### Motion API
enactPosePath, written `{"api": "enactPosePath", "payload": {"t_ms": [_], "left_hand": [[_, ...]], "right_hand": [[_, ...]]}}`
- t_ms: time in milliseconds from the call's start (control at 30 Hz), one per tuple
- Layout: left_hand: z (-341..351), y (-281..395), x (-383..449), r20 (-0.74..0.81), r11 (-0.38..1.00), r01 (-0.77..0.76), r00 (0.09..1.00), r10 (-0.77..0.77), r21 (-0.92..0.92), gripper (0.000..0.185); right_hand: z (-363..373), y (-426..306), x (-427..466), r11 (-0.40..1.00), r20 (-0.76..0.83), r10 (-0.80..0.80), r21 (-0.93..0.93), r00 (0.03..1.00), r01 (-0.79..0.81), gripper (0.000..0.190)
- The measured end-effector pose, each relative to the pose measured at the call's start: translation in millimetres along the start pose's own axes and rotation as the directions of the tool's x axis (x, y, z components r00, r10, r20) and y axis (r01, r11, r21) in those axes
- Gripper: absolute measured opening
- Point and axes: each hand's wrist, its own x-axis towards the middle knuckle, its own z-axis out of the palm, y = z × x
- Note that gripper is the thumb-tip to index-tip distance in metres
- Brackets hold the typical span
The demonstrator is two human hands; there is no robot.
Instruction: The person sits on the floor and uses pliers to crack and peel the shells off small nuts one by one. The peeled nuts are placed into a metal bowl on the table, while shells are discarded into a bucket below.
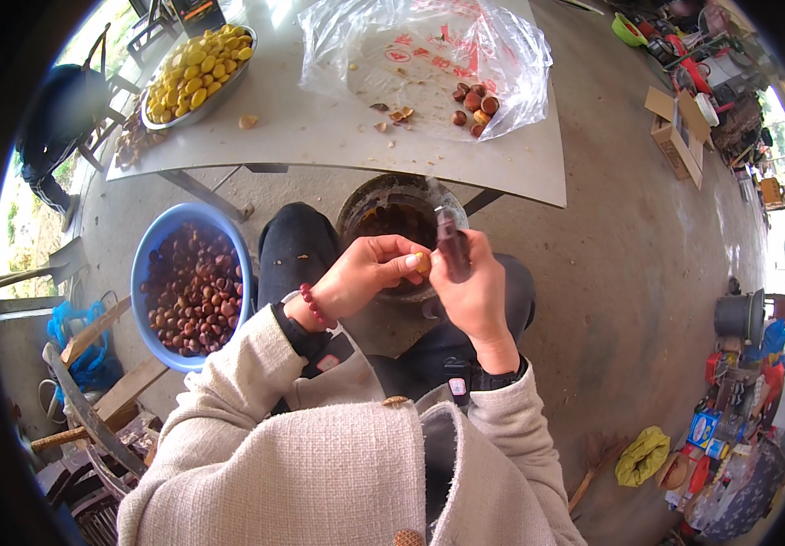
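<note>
My left hand (365,273) pinches a yellowish chestnut (422,263) between thumb and fingertips. Close beside it on the right, my right hand (474,286) grips the dark handle of a small tool, likely a knife (452,246), its upper end blurred. Both hands are over a round bucket (457,205) with dark pieces inside. A blue basin (139,286) full of brown chestnuts stands at the left. On the table, a metal bowl (246,68) is heaped with peeled yellow chestnuts (194,72). Several brown chestnuts (474,102) lie on a clear plastic bag (529,68) with red print.
The grey table (283,143) spans the area ahead, with shell scraps (401,115) on it. A person (58,130) sits at the far left. A shovel (65,263) and wood planks (126,389) lie left; a cardboard box (679,140) and a broom (594,464) are on the right.
</note>
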Motion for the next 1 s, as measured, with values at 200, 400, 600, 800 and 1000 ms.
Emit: {"api": "enactPosePath", "payload": {"t_ms": [200, 400, 600, 800, 1000], "left_hand": [[2.0, 3.3, 1.8, -0.01, 0.983, 0.107, 0.994, -0.11, -0.148, 0.031], [1.3, -0.9, 0.5, -0.046, 0.996, 0.04, 0.998, -0.044, -0.08, 0.029], [-4.6, -3.2, 2.4, -0.038, 0.999, 0.05, 0.998, -0.05, -0.002, 0.022], [-2.4, -3.7, 2.0, -0.059, 0.995, 0.031, 0.998, -0.036, -0.093, 0.019], [-2.8, -4.0, 3.0, -0.101, 0.998, 0.056, 0.993, -0.06, -0.04, 0.02]], "right_hand": [[-5.7, 4.5, 2.5, 0.987, -0.043, -0.02, 0.158, 0.999, 0.026, 0.022], [-3.1, 3.3, -1.3, 0.988, 0.064, 0.063, 0.139, 0.996, -0.072, 0.024], [1.4, 5.9, -0.8, 0.993, 0.097, 0.056, 0.097, 0.994, -0.066, 0.026], [-1.0, 2.8, -0.8, 0.979, 0.097, 0.122, 0.152, 0.988, -0.136, 0.025], [1.5, 1.2, -1.2, 0.989, 0.086, 0.073, 0.123, 0.994, -0.083, 0.021]]}}
